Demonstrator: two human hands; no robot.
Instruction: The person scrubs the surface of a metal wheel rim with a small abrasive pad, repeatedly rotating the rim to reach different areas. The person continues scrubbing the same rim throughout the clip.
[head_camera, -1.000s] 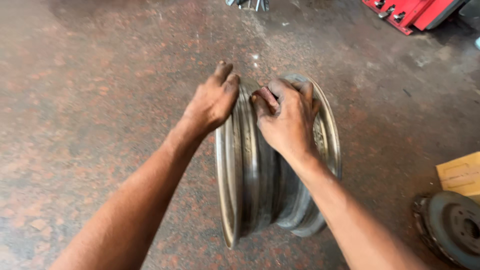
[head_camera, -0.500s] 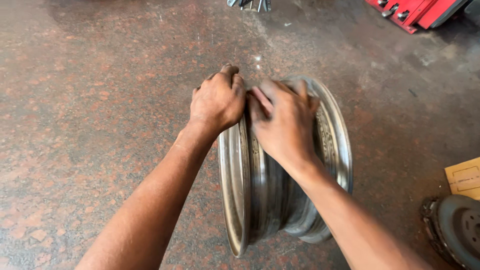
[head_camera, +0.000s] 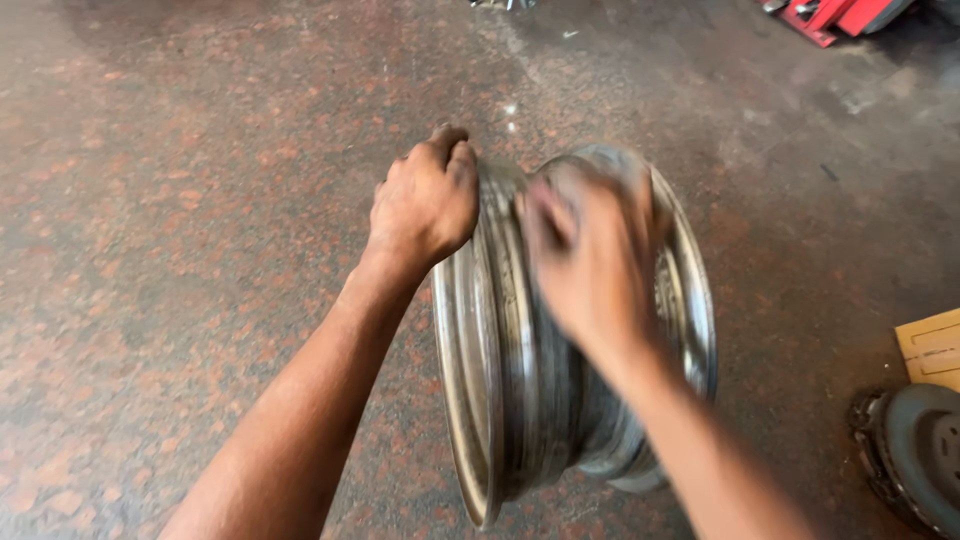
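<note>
A bare steel wheel rim stands on edge on a stone floor. The left hand grips its top; the blurred right hand rests there, grip unclear. If either lets go, the rim could topple.

A speckled reddish-brown stone floor fills most of the view, darker and stained grey toward the upper right. At the top right edge lies part of a red metal tool. At the right edge a yellowish cardboard piece lies flat, and just below it a dark round brake disc rests on the floor, partly cut off by the frame. Some small metal bits show at the top edge, too small to tell
</note>
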